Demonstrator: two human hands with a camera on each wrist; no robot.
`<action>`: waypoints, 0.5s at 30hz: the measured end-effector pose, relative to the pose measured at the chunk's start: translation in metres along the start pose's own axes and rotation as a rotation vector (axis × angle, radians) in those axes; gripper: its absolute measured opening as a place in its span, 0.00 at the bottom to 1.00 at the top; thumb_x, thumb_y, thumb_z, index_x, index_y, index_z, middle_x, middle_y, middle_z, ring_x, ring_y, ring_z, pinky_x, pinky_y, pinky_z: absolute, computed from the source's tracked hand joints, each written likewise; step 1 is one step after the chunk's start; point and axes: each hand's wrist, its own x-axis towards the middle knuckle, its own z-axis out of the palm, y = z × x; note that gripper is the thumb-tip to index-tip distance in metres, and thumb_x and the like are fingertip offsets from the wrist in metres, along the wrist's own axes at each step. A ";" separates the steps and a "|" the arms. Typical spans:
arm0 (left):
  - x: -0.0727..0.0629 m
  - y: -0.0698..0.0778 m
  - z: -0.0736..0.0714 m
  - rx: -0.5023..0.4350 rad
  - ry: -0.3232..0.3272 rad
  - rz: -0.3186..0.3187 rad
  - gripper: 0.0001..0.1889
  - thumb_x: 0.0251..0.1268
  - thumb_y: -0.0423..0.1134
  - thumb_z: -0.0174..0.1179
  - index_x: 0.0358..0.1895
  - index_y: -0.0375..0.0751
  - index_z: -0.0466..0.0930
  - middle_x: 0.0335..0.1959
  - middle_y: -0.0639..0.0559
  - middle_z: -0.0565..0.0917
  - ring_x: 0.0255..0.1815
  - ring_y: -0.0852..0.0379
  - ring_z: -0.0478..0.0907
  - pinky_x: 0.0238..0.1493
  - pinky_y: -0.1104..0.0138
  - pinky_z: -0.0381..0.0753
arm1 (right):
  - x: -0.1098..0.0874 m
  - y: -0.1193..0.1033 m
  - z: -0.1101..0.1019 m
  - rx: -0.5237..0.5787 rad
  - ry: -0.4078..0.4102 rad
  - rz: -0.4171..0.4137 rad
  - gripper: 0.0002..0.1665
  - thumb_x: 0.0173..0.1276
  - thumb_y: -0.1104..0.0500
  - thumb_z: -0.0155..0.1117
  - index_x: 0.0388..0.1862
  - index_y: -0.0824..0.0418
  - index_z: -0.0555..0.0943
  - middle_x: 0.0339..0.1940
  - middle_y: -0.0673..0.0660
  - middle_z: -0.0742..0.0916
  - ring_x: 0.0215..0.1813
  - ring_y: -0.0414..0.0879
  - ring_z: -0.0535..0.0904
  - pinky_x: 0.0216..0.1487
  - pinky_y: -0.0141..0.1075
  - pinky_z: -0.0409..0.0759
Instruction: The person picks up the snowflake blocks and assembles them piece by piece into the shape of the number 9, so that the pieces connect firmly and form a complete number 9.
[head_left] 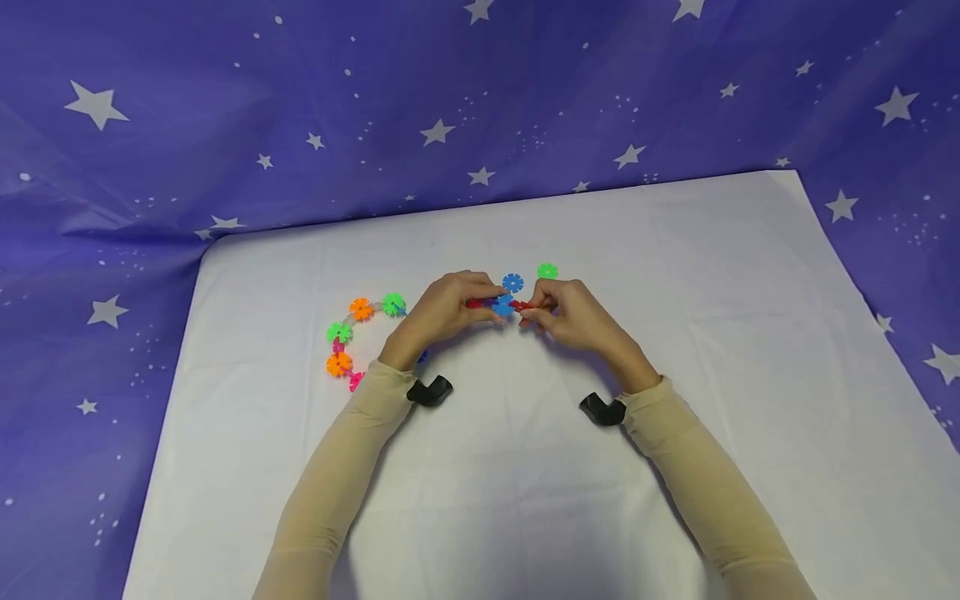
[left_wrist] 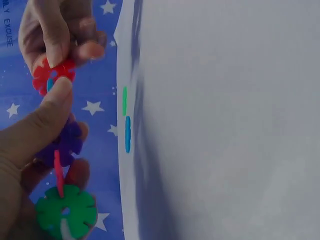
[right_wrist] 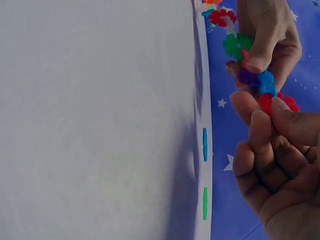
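My left hand (head_left: pixel 450 302) grips a chain of flower-shaped, notched plastic discs near its end. Its thumb and fingers are around a purple disc (left_wrist: pixel 74 141) and a blue disc (right_wrist: pixel 267 84). A pink disc seen edge-on (left_wrist: pixel 59 172) links the purple one to a green disc (left_wrist: pixel 65 212) under the palm. Thumb and forefinger of my right hand (head_left: pixel 573 318) pinch a red disc (right_wrist: pixel 287 103), set against the blue one. From the left hand the chain curves to the left, partly hidden behind the wrist, past an orange disc (head_left: pixel 339 364).
Just beyond the hands, a loose blue disc (head_left: pixel 513 282) and a loose green disc (head_left: pixel 547 271) lie flat on the white-covered table (head_left: pixel 675 250). A purple star-patterned cloth (head_left: pixel 375 108) hangs behind the table. Black wrist mounts (head_left: pixel 431 392) stick out at both cuffs.
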 end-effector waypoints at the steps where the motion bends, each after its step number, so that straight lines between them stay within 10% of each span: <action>1: 0.000 0.001 0.000 0.011 -0.001 0.002 0.20 0.58 0.42 0.70 0.54 0.43 0.85 0.41 0.53 0.86 0.36 0.58 0.75 0.42 0.66 0.74 | 0.000 0.001 0.000 0.007 -0.002 0.002 0.09 0.66 0.65 0.67 0.27 0.62 0.76 0.28 0.57 0.90 0.26 0.51 0.84 0.22 0.30 0.67; 15: -0.002 0.000 -0.008 0.025 -0.057 -0.079 0.20 0.57 0.45 0.72 0.53 0.46 0.85 0.39 0.55 0.84 0.39 0.57 0.74 0.45 0.65 0.73 | 0.002 0.016 -0.030 -0.085 0.071 0.040 0.11 0.65 0.57 0.70 0.40 0.61 0.80 0.32 0.55 0.83 0.30 0.47 0.75 0.30 0.32 0.72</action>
